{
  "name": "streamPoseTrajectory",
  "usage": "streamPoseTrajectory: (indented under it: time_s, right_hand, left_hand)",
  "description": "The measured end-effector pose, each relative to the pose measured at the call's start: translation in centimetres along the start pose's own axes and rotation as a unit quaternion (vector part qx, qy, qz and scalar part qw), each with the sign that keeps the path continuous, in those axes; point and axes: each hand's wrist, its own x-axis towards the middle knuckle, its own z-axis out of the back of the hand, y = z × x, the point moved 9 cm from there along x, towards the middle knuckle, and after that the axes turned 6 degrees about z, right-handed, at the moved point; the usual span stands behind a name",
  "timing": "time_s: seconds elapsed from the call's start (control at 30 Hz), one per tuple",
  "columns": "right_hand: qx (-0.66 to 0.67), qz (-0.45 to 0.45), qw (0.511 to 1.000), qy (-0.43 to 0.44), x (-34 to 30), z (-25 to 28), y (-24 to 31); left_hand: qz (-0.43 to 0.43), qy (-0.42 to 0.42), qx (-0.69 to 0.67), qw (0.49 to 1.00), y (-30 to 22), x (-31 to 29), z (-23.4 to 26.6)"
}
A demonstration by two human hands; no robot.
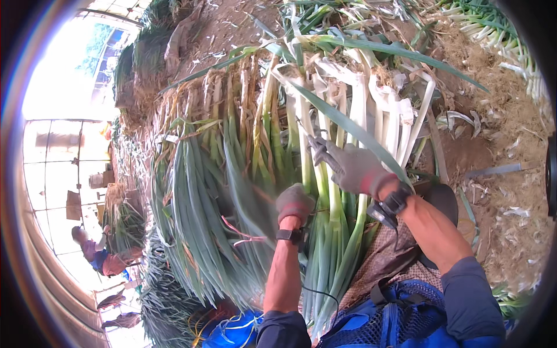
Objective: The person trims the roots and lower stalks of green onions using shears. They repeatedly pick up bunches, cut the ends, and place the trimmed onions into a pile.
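Right now your left hand point(295, 203), in a grey glove with a reddish cuff, is curled shut around the green stalks of the long green onions point(325, 232) lying across your lap. Your right hand point(348, 165), gloved the same way, lies farther out on the same bunch, its fingers point(318, 146) spread loosely over the pale stalks rather than clenched; you cannot tell whether they pinch a leaf. A dark band sits on each wrist, and a thin black cord point(319, 293) trails down from the left one.

The onions you are working run from near you, where the leaves are green, to the far side, where the white shanks point(383, 110) and dry brown roots point away. Just to the left lies a bigger heap of onions point(197, 191), leaves toward you and yellowed, soil-coated ends far from you. A pink string point(241, 233) lies across its leaves, near your left hand.

No crate or box shows around you. The nearest thing to a container is the blue mesh pack point(406, 319) strapped at your front, its contents hidden. Another row of trimmed onions point(493, 29) lies far right on the straw-strewn soil floor point(505, 174). Far left, another person point(96, 255) bends over more bundles.
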Motion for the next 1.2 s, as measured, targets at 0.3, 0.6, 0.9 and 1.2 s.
streamPoseTrajectory:
  time_s: [0.3,0.6,0.9,1.2]
  right_hand:
    - [0.039,0.018,0.999,-0.021,-4.0,0.1,-2.1]
    - [0.089,0.058,0.994,0.019,-5.7,-2.5,-0.3]
    - [0.105,0.076,0.984,0.120,-6.0,-3.7,2.8]
    - [0.083,0.027,0.992,0.094,-5.0,-3.8,2.2]
  left_hand:
    - [-0.088,-0.061,-0.077,0.991,0.8,-1.3,3.2]
    - [0.120,-0.209,0.035,0.970,6.8,4.8,6.5]
    - [0.085,-0.131,-0.184,0.971,6.6,0.6,4.4]
    - [0.110,-0.074,-0.343,0.930,7.1,-1.5,-0.8]
